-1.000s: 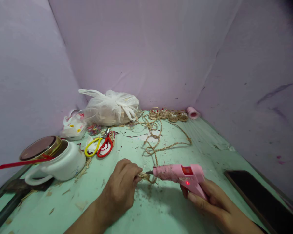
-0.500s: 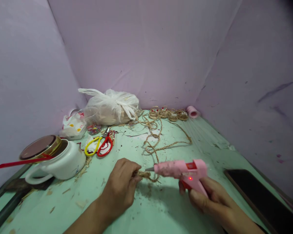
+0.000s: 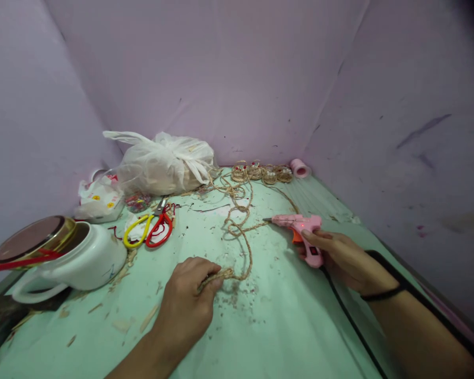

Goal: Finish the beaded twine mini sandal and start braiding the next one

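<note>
My left hand [image 3: 187,302] is closed, pinching the end of a jute twine [image 3: 240,239] against the green table [image 3: 284,326]. The twine runs in loops from my fingers toward the back of the table. My right hand [image 3: 339,255] is wrapped round the handle of a pink glue gun [image 3: 298,223], which sits far to the right of the twine end, nozzle pointing left, low over the table. Its black cord [image 3: 343,310] trails toward me.
A white mug [image 3: 79,263] with a brass-lidded tin and a red stick stands at the left. Yellow and red scissors [image 3: 150,231] lie behind it. A white plastic bag [image 3: 161,163], small twine coils [image 3: 260,172] and a pink spool [image 3: 299,168] line the back wall.
My right hand has carried the glue gun away from the twine end, to the right and farther back. The left hand stays pinched on the twine. The view has shifted somewhat.
</note>
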`<state>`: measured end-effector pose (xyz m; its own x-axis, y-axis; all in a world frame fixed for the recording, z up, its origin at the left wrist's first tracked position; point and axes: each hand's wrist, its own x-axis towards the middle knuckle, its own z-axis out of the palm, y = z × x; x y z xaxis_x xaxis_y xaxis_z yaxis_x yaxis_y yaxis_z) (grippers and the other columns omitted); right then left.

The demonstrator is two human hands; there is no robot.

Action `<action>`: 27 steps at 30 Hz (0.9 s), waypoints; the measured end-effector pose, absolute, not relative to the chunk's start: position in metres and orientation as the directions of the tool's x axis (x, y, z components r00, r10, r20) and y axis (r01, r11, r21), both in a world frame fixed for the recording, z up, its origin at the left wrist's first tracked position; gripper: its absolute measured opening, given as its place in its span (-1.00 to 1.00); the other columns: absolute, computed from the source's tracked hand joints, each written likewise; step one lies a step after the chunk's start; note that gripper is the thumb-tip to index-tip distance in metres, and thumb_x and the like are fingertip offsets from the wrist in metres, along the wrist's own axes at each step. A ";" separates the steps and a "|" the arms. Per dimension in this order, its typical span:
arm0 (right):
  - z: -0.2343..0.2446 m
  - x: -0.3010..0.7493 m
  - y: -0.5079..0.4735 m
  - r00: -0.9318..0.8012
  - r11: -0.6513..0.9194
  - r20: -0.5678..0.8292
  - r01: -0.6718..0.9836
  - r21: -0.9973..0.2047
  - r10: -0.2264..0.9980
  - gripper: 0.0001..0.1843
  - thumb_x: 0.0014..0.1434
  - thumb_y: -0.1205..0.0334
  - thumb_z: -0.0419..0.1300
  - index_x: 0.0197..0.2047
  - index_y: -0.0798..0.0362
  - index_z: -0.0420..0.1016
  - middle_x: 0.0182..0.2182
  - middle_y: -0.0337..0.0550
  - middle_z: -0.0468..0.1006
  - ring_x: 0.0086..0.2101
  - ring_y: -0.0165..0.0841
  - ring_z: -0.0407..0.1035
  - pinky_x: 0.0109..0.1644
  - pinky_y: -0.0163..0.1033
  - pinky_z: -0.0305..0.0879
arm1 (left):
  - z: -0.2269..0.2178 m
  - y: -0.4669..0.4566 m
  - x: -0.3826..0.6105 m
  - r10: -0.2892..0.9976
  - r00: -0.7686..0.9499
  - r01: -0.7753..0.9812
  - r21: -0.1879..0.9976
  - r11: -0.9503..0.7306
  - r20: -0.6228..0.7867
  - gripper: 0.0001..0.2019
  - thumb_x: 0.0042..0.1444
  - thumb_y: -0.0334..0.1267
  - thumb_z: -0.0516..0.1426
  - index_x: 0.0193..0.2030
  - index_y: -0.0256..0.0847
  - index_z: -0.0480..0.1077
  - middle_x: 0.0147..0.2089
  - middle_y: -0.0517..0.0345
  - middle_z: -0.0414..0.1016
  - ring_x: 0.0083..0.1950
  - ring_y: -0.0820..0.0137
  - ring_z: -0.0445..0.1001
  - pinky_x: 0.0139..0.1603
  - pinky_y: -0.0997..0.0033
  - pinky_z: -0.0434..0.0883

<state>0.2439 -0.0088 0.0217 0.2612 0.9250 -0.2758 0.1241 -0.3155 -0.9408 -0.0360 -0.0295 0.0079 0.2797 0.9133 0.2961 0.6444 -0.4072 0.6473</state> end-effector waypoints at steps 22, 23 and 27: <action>0.024 0.148 -0.051 -0.156 0.494 0.615 0.756 -0.429 0.773 -0.91 0.04 0.35 0.16 -0.36 0.10 0.49 -0.54 -0.18 0.52 -0.56 -0.40 0.37 -0.49 -0.33 0.20 | 0.027 -0.034 -0.028 0.988 0.150 0.544 0.833 -0.104 0.026 -0.83 -0.02 -0.21 0.11 -0.39 -0.23 0.47 -0.37 0.10 0.51 -0.30 0.34 0.43 -0.26 0.40 0.34; 0.025 0.148 -0.051 -0.131 0.478 0.591 0.735 -0.481 0.796 -0.89 0.03 0.35 0.17 -0.32 0.09 0.49 -0.50 -0.17 0.53 -0.56 -0.41 0.36 -0.48 -0.33 0.21 | 0.027 -0.034 -0.028 0.991 0.136 0.530 0.845 -0.076 0.003 -0.83 -0.04 -0.20 0.12 -0.39 -0.23 0.47 -0.37 0.10 0.51 -0.31 0.35 0.42 -0.26 0.40 0.33; 0.028 0.145 -0.049 0.112 0.088 0.168 0.513 -0.854 0.979 -0.74 -0.07 0.15 0.24 -0.30 0.12 0.45 -0.57 -0.21 0.47 -0.60 -0.43 0.28 -0.52 -0.33 0.20 | 0.027 -0.032 -0.028 0.986 0.041 0.328 0.934 0.142 -0.164 -0.81 -0.12 -0.17 0.19 -0.40 -0.26 0.43 -0.45 0.15 0.47 -0.40 0.42 0.37 -0.35 0.47 0.31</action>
<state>0.1446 -0.0494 0.0279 0.1124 0.9793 0.1683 0.5130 0.0878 -0.8539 -0.0279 -0.0321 0.0274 0.0407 0.9856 -0.1640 0.3277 0.1419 0.9341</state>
